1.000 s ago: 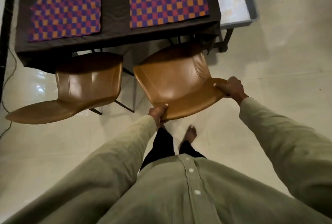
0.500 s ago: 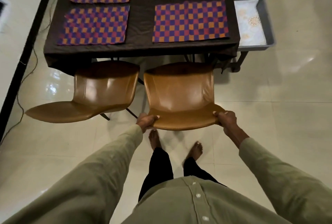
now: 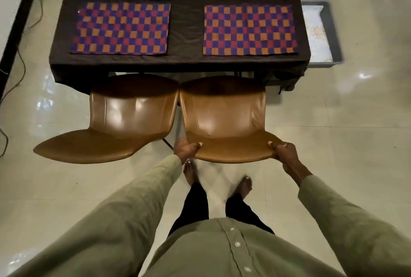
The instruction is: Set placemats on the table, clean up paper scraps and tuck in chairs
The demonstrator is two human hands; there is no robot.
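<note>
Two tan chairs (image 3: pixel 222 116) side by side, four checkered placemats (image 3: pixel 249 29) flat on table (image 3: pixel 184 58)

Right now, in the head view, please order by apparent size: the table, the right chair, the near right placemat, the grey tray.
1. table
2. right chair, though nearer the camera
3. near right placemat
4. grey tray, partly hidden by the table

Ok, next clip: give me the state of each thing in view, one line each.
right chair: front under the table edge, backrest top gripped at both ends.
left chair: front under the table edge, angled, not held.
left hand: grips the right chair's backrest.
right hand: grips the same backrest.
placemats: four, flat on the table.
grey tray: beside the table, holds white material.
</note>
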